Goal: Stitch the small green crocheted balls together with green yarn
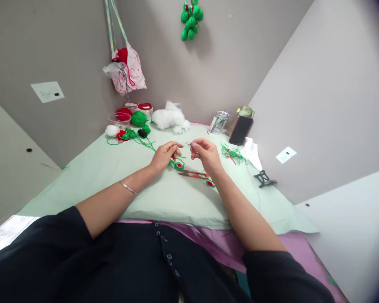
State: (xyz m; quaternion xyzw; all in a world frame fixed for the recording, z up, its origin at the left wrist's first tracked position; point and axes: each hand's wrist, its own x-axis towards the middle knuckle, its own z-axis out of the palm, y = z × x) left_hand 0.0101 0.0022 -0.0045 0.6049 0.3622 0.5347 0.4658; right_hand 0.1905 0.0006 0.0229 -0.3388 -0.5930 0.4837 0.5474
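My left hand (pixel 166 157) is closed, with thumb and forefinger pinched together; what lies between them is too small to make out. Just under those fingers, a small green and red crocheted piece (pixel 177 165) rests on the table among loose green strands. My right hand (pixel 206 155) pinches a small silvery metal piece (pixel 188 144), which points towards the left hand across a narrow gap. Thread snips (pixel 196 174) with orange handles lie below the hands. A second red and green piece (pixel 210 183) is by the handle end, near my right wrist.
Yarn balls, including a green one (pixel 139 118), stand at back left beside white stuffing (pixel 170 116). Green yarn scraps (pixel 233 154), a phone (pixel 241 130), a pen cup (pixel 219 123) and a black stand (pixel 264 179) are at right. Walls enclose the table (pixel 164 198).
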